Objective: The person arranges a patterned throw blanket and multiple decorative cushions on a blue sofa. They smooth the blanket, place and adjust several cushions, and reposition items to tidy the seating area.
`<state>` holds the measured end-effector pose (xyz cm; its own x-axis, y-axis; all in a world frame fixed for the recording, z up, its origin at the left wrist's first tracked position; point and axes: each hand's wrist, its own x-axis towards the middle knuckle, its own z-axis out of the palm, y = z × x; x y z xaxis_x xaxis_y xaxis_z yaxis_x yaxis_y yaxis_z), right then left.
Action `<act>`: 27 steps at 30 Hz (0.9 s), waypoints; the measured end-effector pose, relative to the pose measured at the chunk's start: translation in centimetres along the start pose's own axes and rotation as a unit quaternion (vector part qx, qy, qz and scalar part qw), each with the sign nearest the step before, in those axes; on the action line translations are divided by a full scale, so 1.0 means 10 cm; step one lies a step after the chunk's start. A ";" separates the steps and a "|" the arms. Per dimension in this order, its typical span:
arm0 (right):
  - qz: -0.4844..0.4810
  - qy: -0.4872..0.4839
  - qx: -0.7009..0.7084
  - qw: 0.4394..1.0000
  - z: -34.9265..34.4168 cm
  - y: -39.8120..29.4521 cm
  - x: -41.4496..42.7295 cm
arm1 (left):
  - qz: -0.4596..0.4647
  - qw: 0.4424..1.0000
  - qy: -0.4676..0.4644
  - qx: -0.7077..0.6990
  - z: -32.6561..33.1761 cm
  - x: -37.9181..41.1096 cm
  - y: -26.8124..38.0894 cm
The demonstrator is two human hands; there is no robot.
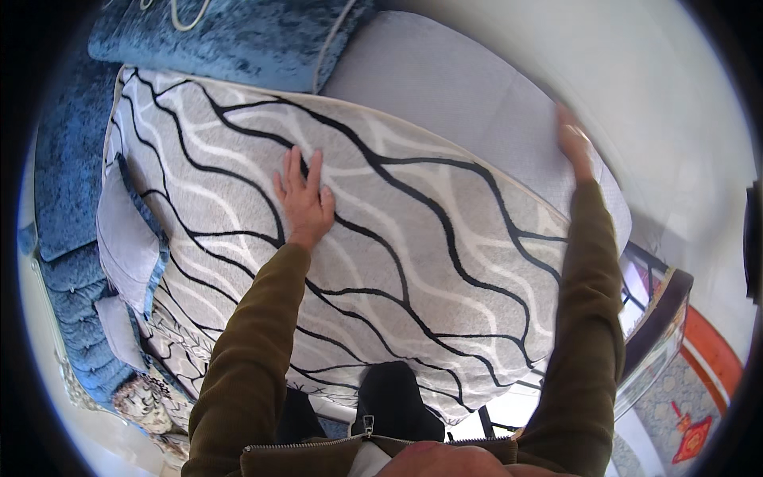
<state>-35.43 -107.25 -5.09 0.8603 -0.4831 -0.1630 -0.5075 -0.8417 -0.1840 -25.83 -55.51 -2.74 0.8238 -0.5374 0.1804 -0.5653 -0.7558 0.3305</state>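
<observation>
My left hand rests palm down with spread fingers on a grey sofa cover patterned with black and white wavy lines. The cover is spread over a wide seat and has a pale bound edge. Farther right, my right hand is at the outer edge of a plain light grey seat cushion. That hand is blurred and seen edge-on, so whether its fingers grip the cushion is hard to tell. The near end of the plain cushion passes behind my right forearm.
Blue velvet upholstery lies along the far side, and a blue backrest runs down the left. Grey pillows lean there. My knee is against the patterned cover. A glass-sided table stands at right, near a white wall.
</observation>
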 end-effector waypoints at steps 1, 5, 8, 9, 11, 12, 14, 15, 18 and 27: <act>0.120 -0.038 -0.029 0.992 -0.18 0.68 -0.29 | 0.007 1.000 0.004 -0.024 0.09 0.04 0.06; 0.111 0.145 -0.121 0.976 -0.50 -0.24 -0.64 | -0.014 1.000 -0.009 -0.008 0.02 -0.03 -0.10; -0.247 0.265 0.082 0.928 -0.26 -1.82 -0.64 | -0.020 1.000 -0.005 -0.016 -0.04 -0.03 -0.08; -0.312 0.221 0.102 0.918 -0.20 -2.48 -0.74 | -0.012 1.000 0.013 -0.023 -0.05 -0.02 -0.08; -0.458 0.194 0.108 0.861 0.01 -3.73 -0.99 | -0.010 0.998 0.035 -0.052 -0.07 -0.06 -0.12; -0.512 0.037 0.090 0.853 0.08 -4.24 -1.15 | -0.018 0.997 0.048 -0.064 -0.09 -0.11 -0.18; -0.528 0.045 0.083 0.844 0.67 -4.59 -1.25 | -0.016 0.991 0.086 -0.102 -0.09 -0.08 -0.17; -0.533 0.051 0.076 0.841 0.86 -4.71 -1.24 | -0.008 0.986 0.104 -0.128 -0.04 -0.01 -0.08; -0.405 0.008 -0.091 0.910 0.88 -4.57 -0.65 | -0.009 0.989 0.013 -0.147 -0.21 -0.22 -0.29; -0.280 0.007 0.129 0.951 0.89 -5.68 -2.01 | -0.024 0.969 -0.073 -0.234 -1.17 -2.81 -0.70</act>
<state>-24.31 -47.62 0.04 0.9989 0.0187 0.0436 0.0371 -0.8814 -0.4710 -44.48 -30.75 0.67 0.8149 -0.5786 0.0335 -0.4179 -0.5465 0.7257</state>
